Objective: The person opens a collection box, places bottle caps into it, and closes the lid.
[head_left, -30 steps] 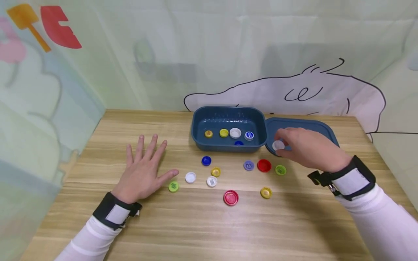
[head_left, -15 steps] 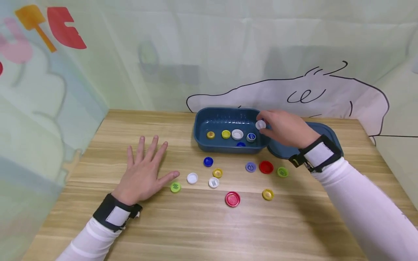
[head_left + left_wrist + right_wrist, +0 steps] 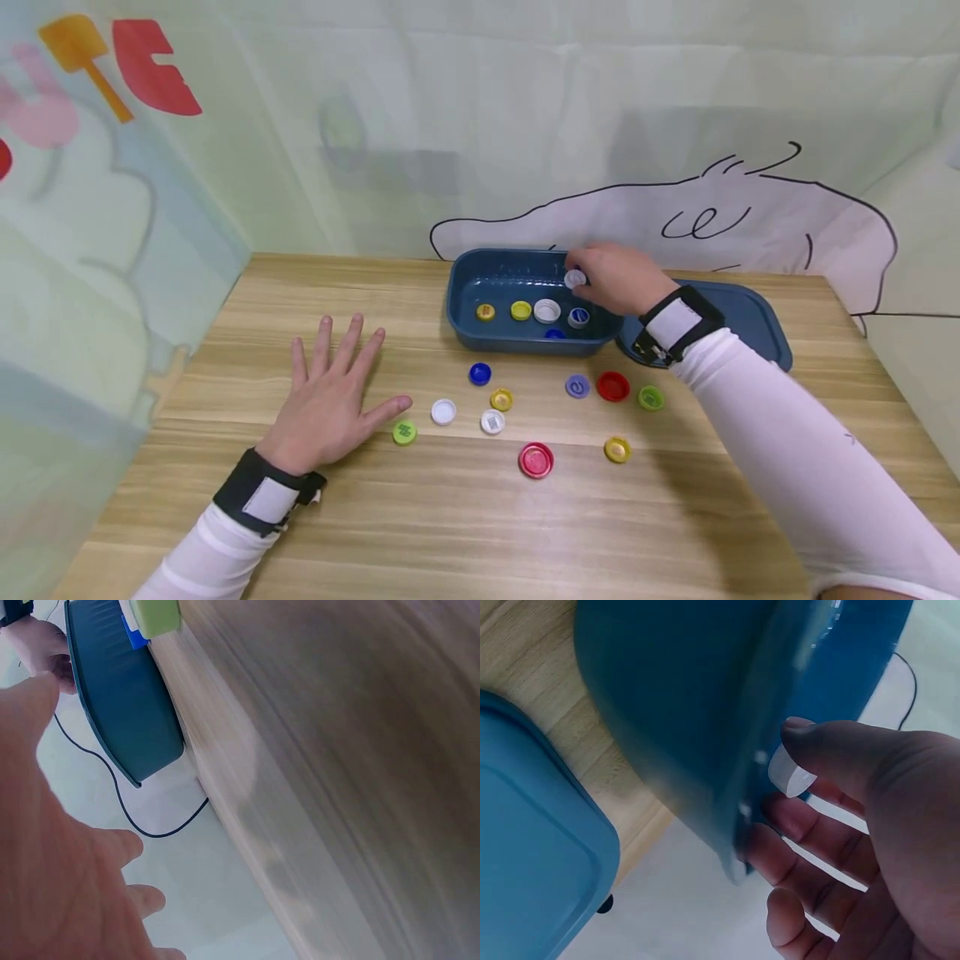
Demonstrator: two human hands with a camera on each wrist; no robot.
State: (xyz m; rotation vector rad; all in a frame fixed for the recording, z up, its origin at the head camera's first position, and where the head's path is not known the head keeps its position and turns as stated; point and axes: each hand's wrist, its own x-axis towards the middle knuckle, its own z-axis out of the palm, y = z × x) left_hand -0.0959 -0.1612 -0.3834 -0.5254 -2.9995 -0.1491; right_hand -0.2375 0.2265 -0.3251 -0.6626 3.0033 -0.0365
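Note:
My right hand point(image 3: 626, 277) is over the right end of a dark blue plastic box point(image 3: 495, 340). Between thumb and fingers it pinches a translucent white bottle cap point(image 3: 574, 278), seen edge-on as a pale cap point(image 3: 789, 772) in the right wrist view. Several caps lie inside the box, among them a gold cap point(image 3: 485, 312), a yellow cap point(image 3: 521, 311) and a white cap point(image 3: 547, 311). Flat on the wooden table with fingers spread, my left hand point(image 3: 322, 404) holds nothing. Its thumb is close to a light green cap point(image 3: 404, 432).
The blue lid point(image 3: 750, 321) lies right of the box. Several loose caps are scattered in front, including a large red cap point(image 3: 536, 460), a red cap point(image 3: 613, 387), a blue cap point(image 3: 480, 374) and a green cap point(image 3: 651, 398). A printed cloth point(image 3: 375, 108) hangs behind the table.
My right hand has carried the translucent cap leftward, from above the lid to over the box's right end. The left hand has stayed in place.

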